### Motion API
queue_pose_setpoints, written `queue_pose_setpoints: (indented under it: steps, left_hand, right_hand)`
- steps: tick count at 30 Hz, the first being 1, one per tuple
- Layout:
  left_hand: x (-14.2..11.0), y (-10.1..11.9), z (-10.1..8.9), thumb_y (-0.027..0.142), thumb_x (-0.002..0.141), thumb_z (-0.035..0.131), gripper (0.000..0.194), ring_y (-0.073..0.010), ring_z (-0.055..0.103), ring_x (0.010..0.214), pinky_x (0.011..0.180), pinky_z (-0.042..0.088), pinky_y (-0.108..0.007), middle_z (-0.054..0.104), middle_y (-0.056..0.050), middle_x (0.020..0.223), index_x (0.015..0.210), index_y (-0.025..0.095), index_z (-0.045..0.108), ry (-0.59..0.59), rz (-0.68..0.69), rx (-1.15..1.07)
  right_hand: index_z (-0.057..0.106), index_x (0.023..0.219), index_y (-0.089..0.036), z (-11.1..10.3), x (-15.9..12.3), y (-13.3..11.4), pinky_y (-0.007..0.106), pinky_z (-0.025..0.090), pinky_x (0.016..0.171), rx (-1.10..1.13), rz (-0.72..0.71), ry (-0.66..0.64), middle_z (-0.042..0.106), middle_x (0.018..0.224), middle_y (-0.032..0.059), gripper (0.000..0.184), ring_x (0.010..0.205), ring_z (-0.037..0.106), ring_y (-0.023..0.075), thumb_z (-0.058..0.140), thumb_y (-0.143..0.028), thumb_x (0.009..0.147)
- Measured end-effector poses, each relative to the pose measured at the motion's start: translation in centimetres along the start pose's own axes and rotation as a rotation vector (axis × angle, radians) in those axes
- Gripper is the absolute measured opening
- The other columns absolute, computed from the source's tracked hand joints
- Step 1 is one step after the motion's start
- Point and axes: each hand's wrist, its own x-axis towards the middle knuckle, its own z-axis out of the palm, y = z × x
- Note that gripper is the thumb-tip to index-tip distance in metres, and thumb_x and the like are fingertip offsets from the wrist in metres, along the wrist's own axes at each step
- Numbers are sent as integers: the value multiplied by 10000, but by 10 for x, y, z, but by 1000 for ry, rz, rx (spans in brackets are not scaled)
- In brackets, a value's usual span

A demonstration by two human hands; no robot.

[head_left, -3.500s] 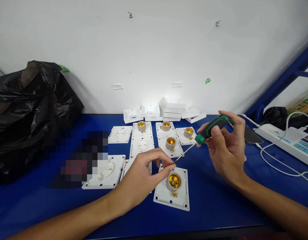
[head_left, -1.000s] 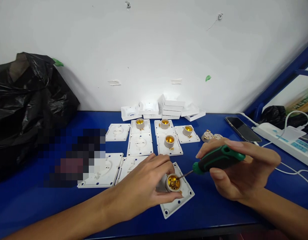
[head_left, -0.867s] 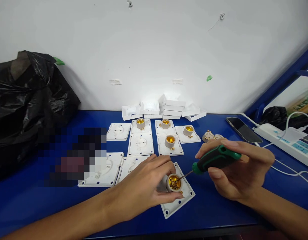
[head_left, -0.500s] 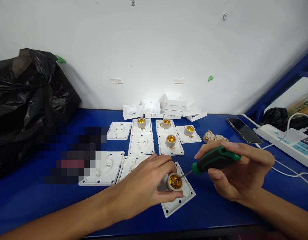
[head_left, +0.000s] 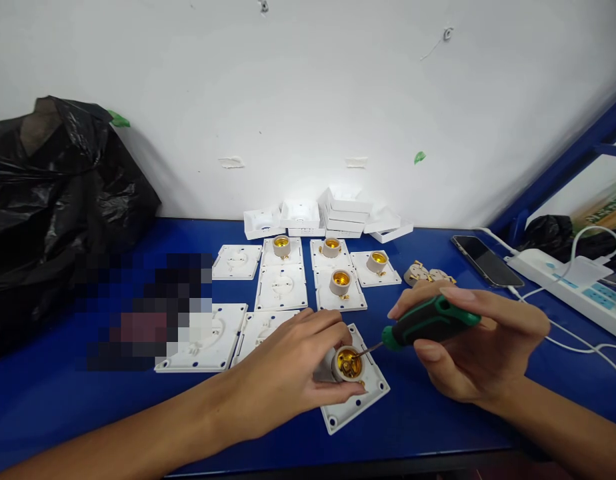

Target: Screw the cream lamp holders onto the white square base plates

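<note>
My left hand [head_left: 308, 367] grips a round lamp socket [head_left: 348, 364] with a brass-coloured inside, fingers behind it and thumb in front. The socket sits on a square white base plate [head_left: 353, 410], turned at an angle on the blue table. My right hand [head_left: 483, 340] is closed around a screwdriver [head_left: 431, 322] with a green and black handle. Its thin shaft slants down to the left, and the tip is inside the socket. What the tip touches there is too small to make out.
Behind are several white plates [head_left: 282, 288], some bearing sockets [head_left: 341, 283]. White covers [head_left: 345, 212] are stacked against the wall. Loose sockets [head_left: 416, 272], a phone [head_left: 487, 260] and a power strip [head_left: 573, 283] with white cables lie right. A black bag [head_left: 63, 220] stands left.
Earlier, my left fingers held a small piece at the screwdriver's tip above the socket. Since then, the left hand has taken the socket, its plate has turned, and the tip has entered it.
</note>
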Motion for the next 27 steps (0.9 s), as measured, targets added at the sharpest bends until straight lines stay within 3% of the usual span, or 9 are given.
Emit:
queue_pose_setpoints:
  steps: [3,7,15,27]
  left_hand:
    - [0,1,0,381,869,827,274,-221,613,925,751,469,-308,651,-11,978,951,214,625,-8,-2,-2]
    - [0,1,-1,391,870,825,284,-226,609,927,735,464,-307,650,-13,981,951,214,619,-4,-5,-1]
    - [-2,1,1,359,870,830,280,-228,613,934,740,459,-304,650,-13,983,953,212,607,8,10,-1]
    - [-1,0,1,370,886,807,257,-224,621,949,741,471,-312,652,-9,991,958,219,612,7,8,-13]
  right_hand:
    - [469,1486,-162,2,5,0,348,630,479,65,-98,-17,677,951,68,684,731,732,211,650,-4,845]
    - [494,1476,-200,3,7,1,382,653,507,58,-98,4,696,1026,74,702,740,739,214,664,10,828]
    - [476,1499,-157,3,9,-2,365,634,474,60,-109,-10,689,850,49,712,689,711,216,641,13,828]
    - [499,1481,-131,4,9,-2,376,622,458,108,-110,-5,699,828,60,674,666,715,230,639,0,834]
